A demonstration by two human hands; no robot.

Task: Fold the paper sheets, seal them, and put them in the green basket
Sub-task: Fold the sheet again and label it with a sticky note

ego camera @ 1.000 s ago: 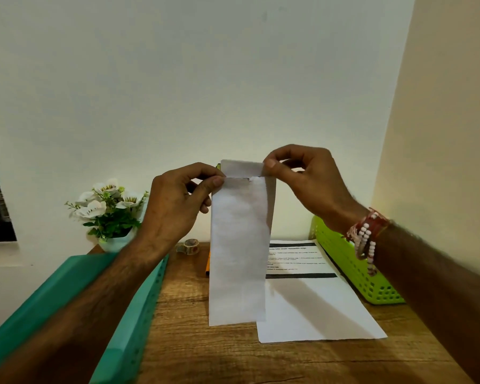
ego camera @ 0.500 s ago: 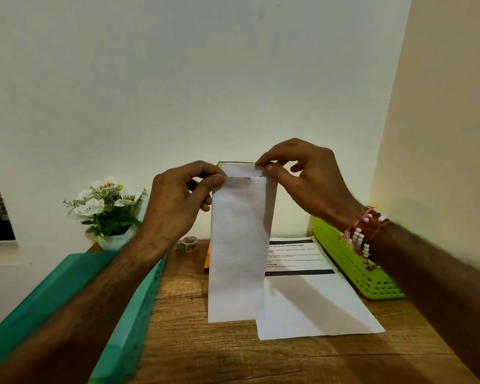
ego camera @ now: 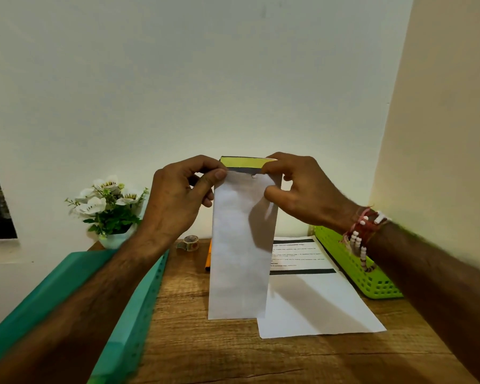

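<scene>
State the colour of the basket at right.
The basket is lime green, clearest in head view.

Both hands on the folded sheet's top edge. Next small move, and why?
Probably fold the top flap down onto the folded sheet and crease it: left hand and right hand pinch its upper corners, the flap stands open, and the tape roll lies untouched on the desk.

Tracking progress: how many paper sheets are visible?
2: a folded sheet pinched by the left hand and right hand; a printed sheet flat on the table. Others may be hidden.
</scene>
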